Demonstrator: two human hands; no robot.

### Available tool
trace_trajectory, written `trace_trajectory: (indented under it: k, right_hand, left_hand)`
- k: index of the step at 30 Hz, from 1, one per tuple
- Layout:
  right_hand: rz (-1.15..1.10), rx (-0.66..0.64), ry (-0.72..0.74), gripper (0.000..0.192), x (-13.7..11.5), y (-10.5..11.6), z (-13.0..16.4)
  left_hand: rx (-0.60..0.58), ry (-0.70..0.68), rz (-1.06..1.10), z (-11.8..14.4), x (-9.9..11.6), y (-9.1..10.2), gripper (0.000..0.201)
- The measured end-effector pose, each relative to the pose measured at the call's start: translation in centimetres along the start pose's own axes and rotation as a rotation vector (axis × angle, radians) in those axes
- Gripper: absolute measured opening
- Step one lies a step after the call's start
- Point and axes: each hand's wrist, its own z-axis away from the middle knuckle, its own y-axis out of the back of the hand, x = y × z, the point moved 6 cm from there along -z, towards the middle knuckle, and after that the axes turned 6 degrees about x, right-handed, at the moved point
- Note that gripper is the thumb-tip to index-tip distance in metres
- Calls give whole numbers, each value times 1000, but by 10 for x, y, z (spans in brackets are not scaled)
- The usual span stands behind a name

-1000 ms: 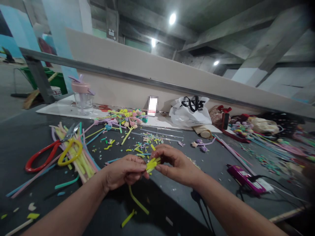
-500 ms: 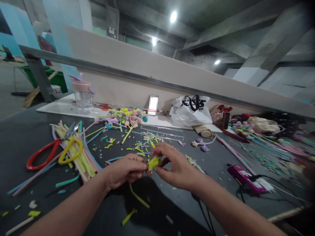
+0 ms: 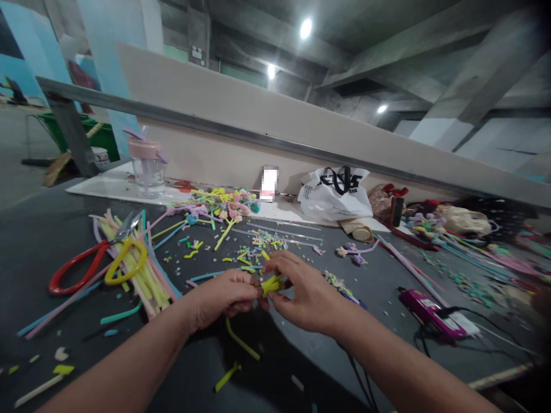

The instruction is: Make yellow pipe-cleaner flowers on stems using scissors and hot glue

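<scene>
"What do we have closest to us?"

"On the dark table (image 3: 181, 384) we see a short yellow piece (image 3: 226, 377), and past it a bent yellow strip (image 3: 243, 341) that runs up toward the left hand (image 3: 230, 295). We cannot tell whether the two meet."

"And how do we find the hands?"

"The left one is curled nearly closed, its thumb and forefinger pinching one end of the yellow bundle (image 3: 272, 285). The right hand (image 3: 303, 289) is half curled, thumb below and fingers above, gripping the other end. So we have the bundle between both hands, over the middle of the table."

"What lies to either side?"

"On our left, scissors (image 3: 128, 226) with one red and one yellow handle rest across a heap of coloured strips (image 3: 144, 292). On our right we have a purple box (image 3: 424, 310) with a black cord."

"And farther off?"

"Beyond the hands we see small cut bits (image 3: 262, 236) scattered about, then a pile of flower-like pieces (image 3: 241, 201). Behind those, a lidded cup (image 3: 148, 172) and a white bag (image 3: 331, 201) stand near a pale panel (image 3: 206, 80)."
</scene>
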Motion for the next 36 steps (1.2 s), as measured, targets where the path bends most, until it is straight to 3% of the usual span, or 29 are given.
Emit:
trace_trajectory:
  k: [20,23,25,29,32,34,36]
  right_hand:
    - [-29,5,-21,29,8,-6,-2]
    - [-100,43,-24,29,7,1,-1]
    - [-216,154,-69,29,8,13,0]
    - [-698,614,-419,19,26,27,11]
    - [-1067,820,-719,20,36,-2,16]
    - [-1152,771,-813,23,31,-27,8]
    - [-1202,686,-791,24,22,-44,-6]
  left_hand:
    - [155,-185,-416,-5,8,4,21]
    - [171,-168,-274,-4,8,6,22]
    - [185,-144,-83,-2,8,9,23]
    - [162,-124,261,3,11,13,25]
    - [118,-157,444,4,15,14,24]
    - [95,-185,526,4,17,16,22]
    - [92,-201,573,2,17,20,21]
